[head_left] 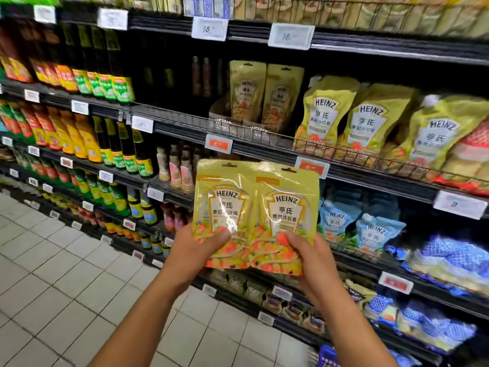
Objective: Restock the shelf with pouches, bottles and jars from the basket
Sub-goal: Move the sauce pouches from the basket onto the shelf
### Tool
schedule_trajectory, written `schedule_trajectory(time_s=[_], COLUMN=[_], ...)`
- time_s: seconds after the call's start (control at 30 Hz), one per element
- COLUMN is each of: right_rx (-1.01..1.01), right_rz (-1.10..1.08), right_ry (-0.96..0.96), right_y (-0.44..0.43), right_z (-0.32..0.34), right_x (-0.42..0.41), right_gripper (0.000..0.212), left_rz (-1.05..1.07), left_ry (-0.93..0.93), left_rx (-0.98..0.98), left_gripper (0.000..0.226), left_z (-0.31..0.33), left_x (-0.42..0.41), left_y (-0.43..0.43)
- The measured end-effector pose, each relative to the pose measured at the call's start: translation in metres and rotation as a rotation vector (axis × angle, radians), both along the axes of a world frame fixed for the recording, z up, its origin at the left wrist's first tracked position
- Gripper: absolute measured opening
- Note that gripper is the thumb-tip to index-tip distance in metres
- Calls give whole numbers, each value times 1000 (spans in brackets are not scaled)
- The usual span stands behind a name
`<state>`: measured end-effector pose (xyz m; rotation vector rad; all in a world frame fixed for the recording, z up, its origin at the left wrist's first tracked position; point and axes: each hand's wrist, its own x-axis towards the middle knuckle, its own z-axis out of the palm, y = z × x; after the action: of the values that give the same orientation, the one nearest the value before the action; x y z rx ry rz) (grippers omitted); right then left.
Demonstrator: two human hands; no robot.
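I hold two flat yellow Heinz pouches side by side in front of the shelf. My left hand [197,247] pinches the bottom of the left pouch [223,207], thumb on its front. My right hand [308,256] pinches the bottom of the right pouch [287,215] the same way. Two matching yellow pouches [264,94] stand upright on the black wire-fronted shelf [251,133] above my hands, with dark free space to their left. The basket is out of view.
Larger yellow Heinz spout pouches [370,120] fill the shelf to the right. Blue Heinz pouches [370,231] sit one level down. Dark sauce bottles [113,75] line the shelves to the left. White tiled floor [66,274] lies at lower left.
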<state>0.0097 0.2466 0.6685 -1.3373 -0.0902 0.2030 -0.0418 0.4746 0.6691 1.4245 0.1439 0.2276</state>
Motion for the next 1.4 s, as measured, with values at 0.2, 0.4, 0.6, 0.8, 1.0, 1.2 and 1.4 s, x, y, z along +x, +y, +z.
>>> schedule_trajectory(time_s=[0.2, 0.4, 0.6, 0.8, 1.0, 1.2, 1.4], right_rx=[36, 42, 65, 19, -129, -324, -369], right_rz=[-26, -61, -164, -313, -473, -633, -603], right_ry=[-43, -105, -148, -203, -230, -164, -62], right_y=[21, 58, 101, 127, 132, 127, 130], right_z=[20, 45, 86, 126, 157, 169, 164], right_x=[43, 95, 160, 218, 261, 299, 331], right_gripper=[47, 49, 29, 16, 32, 44, 35], left_rz=[-6, -30, -127, -215, -257, -193, -262], left_ry=[-58, -123, -212, -264, -261, -91, -162], left_rx=[-6, 70, 86, 125, 120, 220, 178], left_gripper=[40, 22, 33, 26, 30, 29, 45], left_z=[17, 41, 86, 127, 151, 152, 150], left_x=[48, 109, 190, 273, 345, 404, 427], left_y=[16, 54, 101, 142, 160, 159, 145])
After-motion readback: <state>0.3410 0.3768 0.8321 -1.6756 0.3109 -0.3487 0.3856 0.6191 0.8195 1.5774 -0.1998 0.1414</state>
